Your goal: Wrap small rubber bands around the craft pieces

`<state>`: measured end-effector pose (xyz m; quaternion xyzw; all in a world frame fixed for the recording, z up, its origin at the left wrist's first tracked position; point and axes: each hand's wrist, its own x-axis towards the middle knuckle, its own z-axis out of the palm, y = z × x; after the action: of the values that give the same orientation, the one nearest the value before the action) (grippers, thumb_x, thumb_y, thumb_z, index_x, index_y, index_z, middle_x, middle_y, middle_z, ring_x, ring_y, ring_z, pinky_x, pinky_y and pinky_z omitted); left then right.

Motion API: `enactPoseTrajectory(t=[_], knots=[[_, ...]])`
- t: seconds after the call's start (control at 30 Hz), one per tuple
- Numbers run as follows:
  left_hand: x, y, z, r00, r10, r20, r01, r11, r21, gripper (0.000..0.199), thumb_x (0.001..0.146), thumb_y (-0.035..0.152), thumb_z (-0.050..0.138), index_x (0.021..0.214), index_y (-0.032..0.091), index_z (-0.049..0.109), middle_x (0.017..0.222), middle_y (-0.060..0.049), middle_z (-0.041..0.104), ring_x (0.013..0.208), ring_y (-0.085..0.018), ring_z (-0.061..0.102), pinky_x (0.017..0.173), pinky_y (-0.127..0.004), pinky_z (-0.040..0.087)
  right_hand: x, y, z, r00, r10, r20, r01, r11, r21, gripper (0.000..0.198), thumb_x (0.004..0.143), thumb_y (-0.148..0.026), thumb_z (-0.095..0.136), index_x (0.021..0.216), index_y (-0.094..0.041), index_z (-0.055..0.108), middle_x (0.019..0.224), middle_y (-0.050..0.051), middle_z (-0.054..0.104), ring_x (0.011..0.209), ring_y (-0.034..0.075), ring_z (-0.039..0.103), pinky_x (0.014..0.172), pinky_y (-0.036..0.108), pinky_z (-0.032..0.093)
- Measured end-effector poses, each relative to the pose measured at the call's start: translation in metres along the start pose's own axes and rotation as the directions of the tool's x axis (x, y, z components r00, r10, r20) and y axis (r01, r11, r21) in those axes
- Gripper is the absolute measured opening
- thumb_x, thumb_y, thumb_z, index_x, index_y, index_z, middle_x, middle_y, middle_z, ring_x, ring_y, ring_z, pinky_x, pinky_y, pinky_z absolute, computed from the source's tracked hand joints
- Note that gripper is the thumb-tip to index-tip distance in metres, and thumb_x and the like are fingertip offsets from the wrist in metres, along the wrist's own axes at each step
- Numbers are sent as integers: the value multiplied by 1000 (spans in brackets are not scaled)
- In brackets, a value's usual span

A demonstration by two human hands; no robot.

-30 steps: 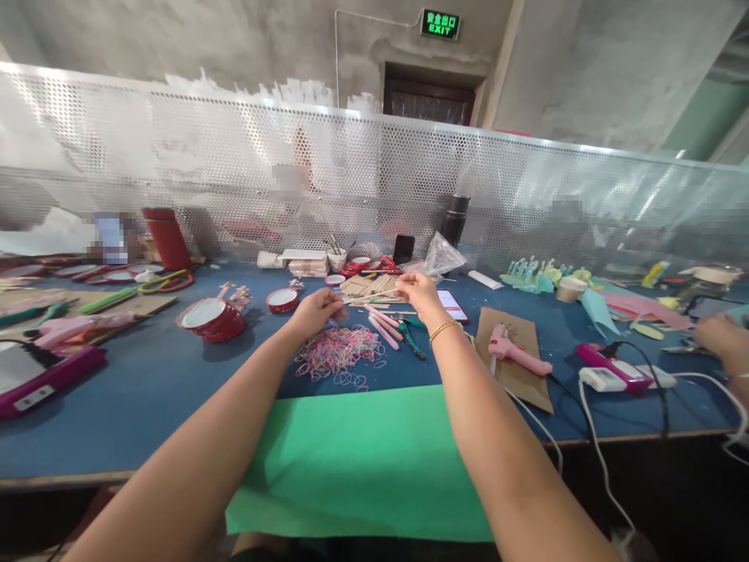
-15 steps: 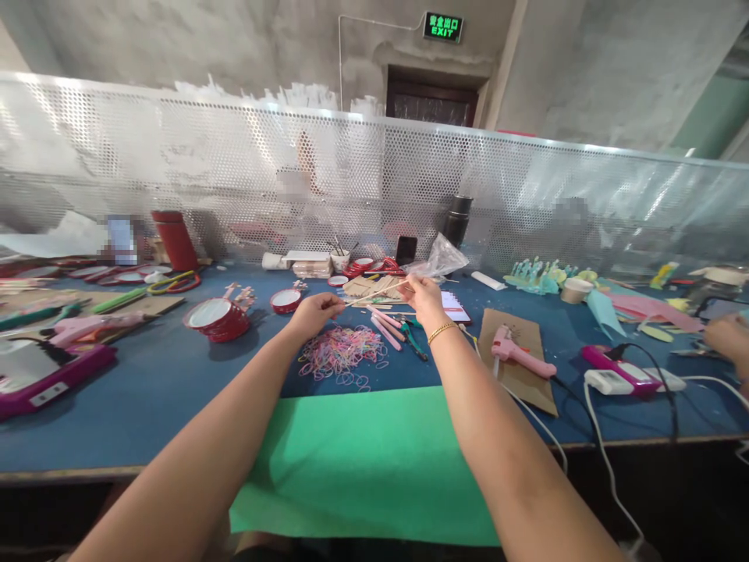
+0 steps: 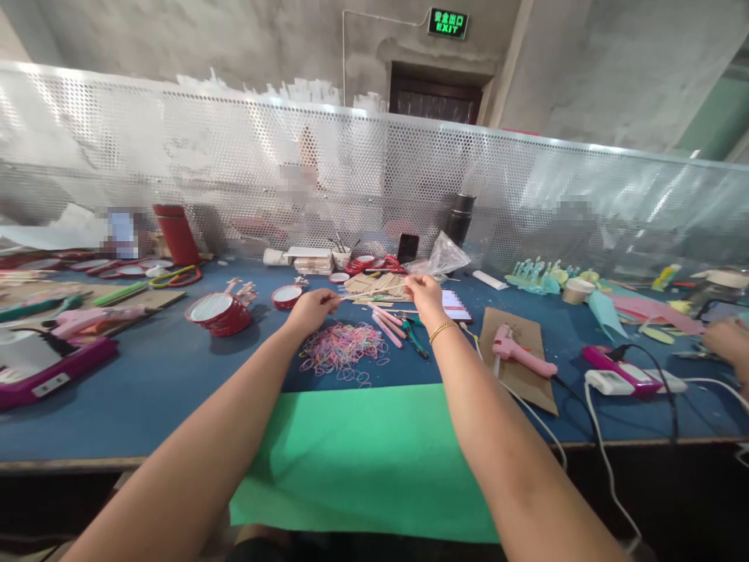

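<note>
A thin pale stick point(image 3: 374, 293) spans the gap between my two hands above the table. My left hand point(image 3: 316, 309) is closed in a pinch at its left end, while the fingers of my right hand point(image 3: 424, 297) are closed on the right end. Just below my left hand lies a loose heap of coloured rubber bands point(image 3: 342, 347). Pink sticks point(image 3: 388, 325) and green-handled pliers point(image 3: 415, 337) lie between the heap and my right wrist. Behind the hands is a pile of flat wooden pieces point(image 3: 374, 282), partly hidden.
A green sheet point(image 3: 363, 460) covers the front edge. Right of my arm, a pink glue gun point(image 3: 523, 351) rests on cardboard, near a corded purple power strip point(image 3: 623, 371). Red drums point(image 3: 218, 314) stand left. Another person's hand point(image 3: 729, 339) shows at far right.
The stick lies slightly more level between my hands, which keep their pinch on it. The whole view has shifted a little; the things on the table stay in place.
</note>
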<state>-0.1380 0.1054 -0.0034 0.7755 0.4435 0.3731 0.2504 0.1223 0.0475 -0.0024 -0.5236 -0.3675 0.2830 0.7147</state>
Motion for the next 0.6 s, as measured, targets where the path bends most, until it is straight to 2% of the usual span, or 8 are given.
enactPoseTrajectory(t=[0.1,0.2,0.27,0.4,0.6], knots=[[-1,-1,-3,996,-46,-74,50,997,53,23,79,41,58,78,19,67,66,-1,67,65,-18,61,64,-29,43,3,5,-3,980,-152,132,179,955,-235,12,79,-29,64,81,-19,68,71,0,71,71,16,68,71,26,54],[-1,-2,-5,988,-81,-134,90,994,62,22,81,39,56,79,19,66,66,-1,66,65,-18,60,62,-29,41,1,3,-6,936,-240,257,336,829,-447,13,81,-23,62,89,-19,71,86,3,75,81,17,69,82,30,53],[-2,-2,-6,985,-86,-149,95,994,50,22,81,38,56,79,19,66,66,-2,65,64,-18,60,63,-29,41,-3,-2,-8,918,-261,300,390,736,-554,14,84,-22,61,91,-19,72,93,5,76,87,18,68,86,30,51],[-1,-4,-3,986,-74,-146,80,996,33,23,81,41,58,78,19,67,66,-2,67,64,-18,61,62,-28,42,-12,-13,-9,920,-249,303,392,596,-701,17,90,-25,59,96,-21,73,101,5,76,96,19,67,90,29,48],[-1,-2,0,992,-90,-90,95,994,47,26,83,41,57,83,19,72,73,-4,72,70,-19,66,67,-28,47,-18,-18,-10,930,-230,286,361,438,-823,22,95,-27,53,102,-23,73,110,6,74,103,20,65,91,29,45]])
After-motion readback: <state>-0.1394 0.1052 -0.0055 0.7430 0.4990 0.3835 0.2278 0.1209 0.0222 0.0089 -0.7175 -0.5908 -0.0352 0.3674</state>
